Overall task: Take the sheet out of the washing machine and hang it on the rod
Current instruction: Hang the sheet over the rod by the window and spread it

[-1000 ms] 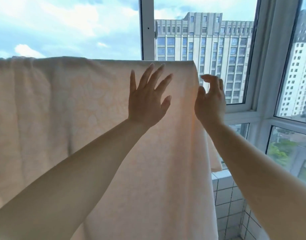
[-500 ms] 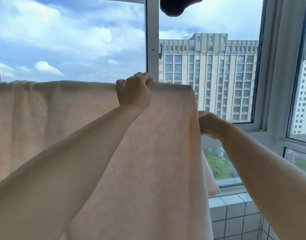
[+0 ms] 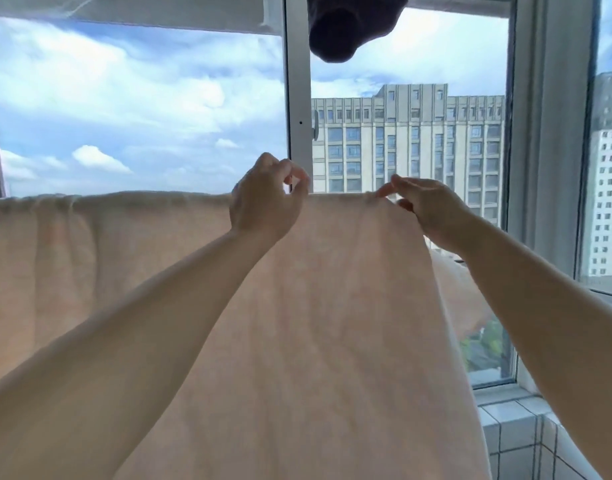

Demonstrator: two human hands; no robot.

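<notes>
1. The sheet (image 3: 297, 306), pale peach, is draped over the rod, its top fold running level across the view from the far left edge to just right of centre. The rod itself is hidden under the fold, so only its line can be read from the cloth.

2. The left hand (image 3: 266, 199) is up at that fold, fingers curled, thumb and fingertips coming together right at the top edge. It looks like a pinch on the cloth, but whether fabric is actually between the fingers I cannot tell.

3. The right hand (image 3: 425, 213) sits at the sheet's right-hand corner, fingers stretched toward the left and fingertips touching the fold, thumb tucked beneath. That reads as a light nip on the end of the fold.

4. Why both hands up high? The fold is where the sheet carries its weight, so tugging there spreads the cloth along the rod and evens the drop.

5. The left stretch of the fold shows small gathers, while the part between the hands lies smoother. I judge the straightening is happening at this right end.

6. A second layer of the sheet peeks out behind the right edge, hanging on the far side toward the window (image 3: 415, 140).

7. A dark garment (image 3: 353, 26) hangs above, well apart from the sheet.

8. In my judgement the hanging is nearly done, with only smoothing left.
</notes>
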